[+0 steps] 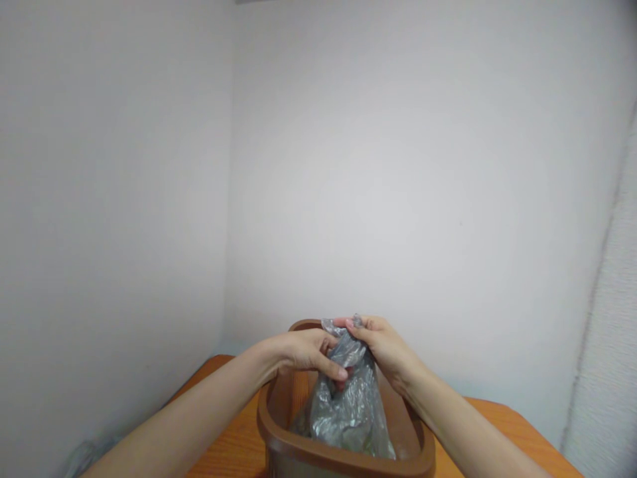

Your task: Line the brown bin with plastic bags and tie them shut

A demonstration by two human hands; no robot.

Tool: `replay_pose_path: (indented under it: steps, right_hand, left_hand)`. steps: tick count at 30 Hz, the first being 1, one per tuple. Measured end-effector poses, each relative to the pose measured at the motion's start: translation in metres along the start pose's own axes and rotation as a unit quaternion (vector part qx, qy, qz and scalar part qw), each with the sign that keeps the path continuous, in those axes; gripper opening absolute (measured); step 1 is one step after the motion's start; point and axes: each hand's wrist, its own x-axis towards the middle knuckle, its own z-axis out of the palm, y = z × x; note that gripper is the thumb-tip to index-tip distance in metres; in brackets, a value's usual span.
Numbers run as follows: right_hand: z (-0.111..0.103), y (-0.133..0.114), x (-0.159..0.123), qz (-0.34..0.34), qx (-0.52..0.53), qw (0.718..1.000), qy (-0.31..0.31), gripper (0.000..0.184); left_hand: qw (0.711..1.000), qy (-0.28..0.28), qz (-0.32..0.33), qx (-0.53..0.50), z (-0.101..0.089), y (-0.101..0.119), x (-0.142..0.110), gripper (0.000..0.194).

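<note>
A thin grey plastic bag (348, 405) hangs gathered at its top, its lower part inside a brown plastic bin (343, 457). My left hand (313, 352) is closed on the bag's side below the neck, thumb pressed against the film and fingers partly hidden behind it. Higher up, my right hand (373, 335) pinches the bunched neck between thumb and fingers, with a bit of film sticking out above. What the bag contains is hard to make out through the film.
The bin stands on an orange-brown wooden table (233, 435). White walls (398, 166) meet in a corner behind and to the left. At lower left lies some clear, crumpled plastic (84, 455). A textured pale surface (610, 318) borders the right side.
</note>
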Motion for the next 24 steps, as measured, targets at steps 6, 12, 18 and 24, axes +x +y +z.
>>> replay_pose_path:
  steps: [6,12,18,24]
  right_hand:
    - [0.0,0.0,-0.003,-0.005,-0.021,0.999,-0.024,0.056]
    - [0.005,-0.006,-0.006,-0.082,-0.183,0.978,-0.062,0.031]
    - [0.005,-0.004,-0.012,-0.161,-0.417,0.894,-0.036,0.023]
    - [0.006,-0.009,-0.023,-0.141,-0.565,0.812,-0.014,0.029]
  left_hand:
    - [0.999,0.038,-0.016,-0.034,0.002,-0.002,0.002,0.027]
    - [0.989,0.147,-0.025,-0.005,0.001,-0.006,0.008,0.032]
    - [0.969,0.239,-0.03,0.054,-0.004,-0.011,0.015,0.02]
    - [0.968,0.231,-0.068,0.073,-0.005,-0.01,0.014,0.033]
